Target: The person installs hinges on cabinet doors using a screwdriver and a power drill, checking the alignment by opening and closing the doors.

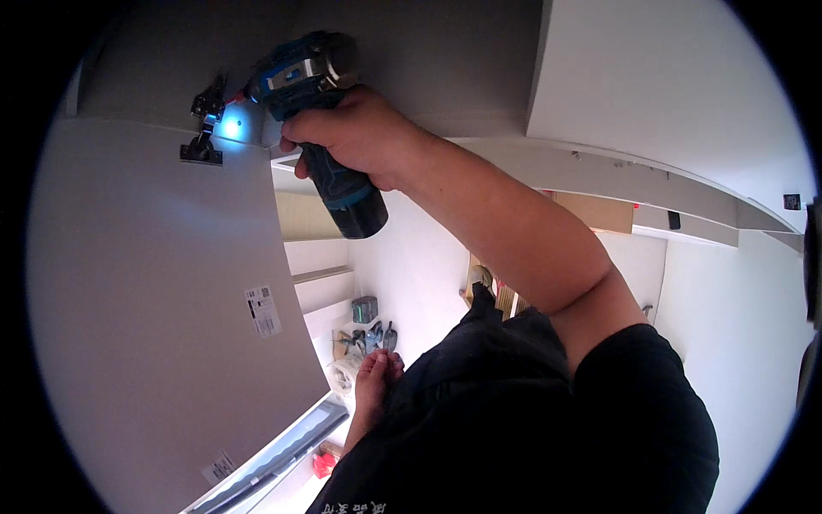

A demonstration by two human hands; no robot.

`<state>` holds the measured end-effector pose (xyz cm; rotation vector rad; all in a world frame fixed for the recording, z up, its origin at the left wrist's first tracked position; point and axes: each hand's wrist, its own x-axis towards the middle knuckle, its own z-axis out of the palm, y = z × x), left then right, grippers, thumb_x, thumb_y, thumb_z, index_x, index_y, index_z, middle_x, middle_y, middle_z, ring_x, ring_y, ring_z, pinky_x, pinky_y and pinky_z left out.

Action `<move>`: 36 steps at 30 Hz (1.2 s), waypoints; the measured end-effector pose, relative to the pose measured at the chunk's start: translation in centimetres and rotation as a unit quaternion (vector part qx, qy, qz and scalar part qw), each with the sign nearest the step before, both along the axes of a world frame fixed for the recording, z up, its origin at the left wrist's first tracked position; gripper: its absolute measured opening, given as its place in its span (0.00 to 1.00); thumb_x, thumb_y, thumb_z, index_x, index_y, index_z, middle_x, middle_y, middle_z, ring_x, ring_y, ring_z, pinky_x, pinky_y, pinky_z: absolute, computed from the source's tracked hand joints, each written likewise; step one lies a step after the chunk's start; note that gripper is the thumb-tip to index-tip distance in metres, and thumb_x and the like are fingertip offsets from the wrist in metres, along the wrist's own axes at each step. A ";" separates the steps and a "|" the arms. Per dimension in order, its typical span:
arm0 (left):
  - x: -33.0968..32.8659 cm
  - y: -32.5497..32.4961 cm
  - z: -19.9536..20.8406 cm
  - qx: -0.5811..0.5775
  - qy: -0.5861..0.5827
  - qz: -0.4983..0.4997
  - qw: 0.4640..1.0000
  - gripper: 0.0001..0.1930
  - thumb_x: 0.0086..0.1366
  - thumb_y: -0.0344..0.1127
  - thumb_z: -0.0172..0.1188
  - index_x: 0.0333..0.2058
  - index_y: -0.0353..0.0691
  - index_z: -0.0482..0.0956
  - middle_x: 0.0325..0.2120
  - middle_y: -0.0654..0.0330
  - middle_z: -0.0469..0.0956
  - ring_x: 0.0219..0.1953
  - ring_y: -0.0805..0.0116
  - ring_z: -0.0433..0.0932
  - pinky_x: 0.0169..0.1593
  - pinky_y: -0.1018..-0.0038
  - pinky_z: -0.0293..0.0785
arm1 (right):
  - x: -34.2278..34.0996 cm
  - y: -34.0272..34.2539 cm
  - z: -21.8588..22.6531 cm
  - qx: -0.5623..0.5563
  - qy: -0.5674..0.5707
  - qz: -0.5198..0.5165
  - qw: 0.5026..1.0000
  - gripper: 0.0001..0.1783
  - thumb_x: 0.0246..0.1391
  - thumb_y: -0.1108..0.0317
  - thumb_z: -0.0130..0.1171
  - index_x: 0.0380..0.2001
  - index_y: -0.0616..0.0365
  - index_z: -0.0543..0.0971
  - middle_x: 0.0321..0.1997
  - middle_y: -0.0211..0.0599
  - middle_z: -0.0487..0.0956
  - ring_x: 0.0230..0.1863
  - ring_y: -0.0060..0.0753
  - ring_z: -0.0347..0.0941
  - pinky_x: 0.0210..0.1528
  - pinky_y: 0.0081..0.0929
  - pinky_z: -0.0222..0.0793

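My right hand (355, 133) is wrapped round the grip of a blue and black cordless drill driver (342, 193), raised at the upper left. Its reddish bit meets or nearly meets a dark metal cabinet hinge (205, 116); exact contact is hard to make out. The driver's lamp throws a bluish spot beside the hinge. One hinge plate sits on a grey cabinet door (163, 283), the other end on the dark panel (437, 68) above. Low near my body, my left hand (378, 377) has its fingers curled together; whatever they hold, if anything, is hidden.
Beyond my left hand, tools (368, 337) and a dark green case (365, 309) lie by a roll of tape (342, 377). Pale shelves (321, 274) stand behind the door. A white panel (668, 86) spans the upper right. Below me is a wooden step ladder (509, 300).
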<state>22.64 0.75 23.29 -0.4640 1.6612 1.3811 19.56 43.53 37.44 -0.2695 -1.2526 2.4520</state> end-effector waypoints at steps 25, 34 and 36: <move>-2.0 3.7 3.6 0.088 0.255 -0.042 0.962 0.13 0.74 0.35 0.58 0.53 0.42 0.72 0.32 0.55 0.82 0.30 0.66 0.82 0.33 0.72 0.80 | 11.2 -3.5 -5.1 0.048 -0.034 0.011 0.998 0.22 0.60 0.72 0.64 0.57 0.58 0.75 0.49 0.41 0.85 0.37 0.32 0.82 0.44 0.38 0.81; -3.2 5.0 7.9 -0.015 0.613 -0.331 0.717 0.04 0.65 0.30 0.65 0.37 0.38 0.84 0.29 0.54 0.84 0.34 0.59 0.84 0.42 0.64 0.80 | 32.1 -8.8 -15.7 0.144 -0.261 -0.030 0.954 0.21 0.54 0.76 0.68 0.52 0.60 0.79 0.43 0.35 0.85 0.39 0.27 0.82 0.44 0.33 0.81; -2.4 6.7 8.7 0.006 0.650 -0.389 0.653 0.07 0.64 0.32 0.66 0.40 0.41 0.85 0.28 0.54 0.84 0.36 0.55 0.84 0.44 0.61 0.79 | 34.2 -9.9 -15.4 0.117 -0.304 -0.057 0.944 0.20 0.53 0.74 0.70 0.50 0.59 0.81 0.41 0.34 0.86 0.39 0.26 0.82 0.45 0.32 0.81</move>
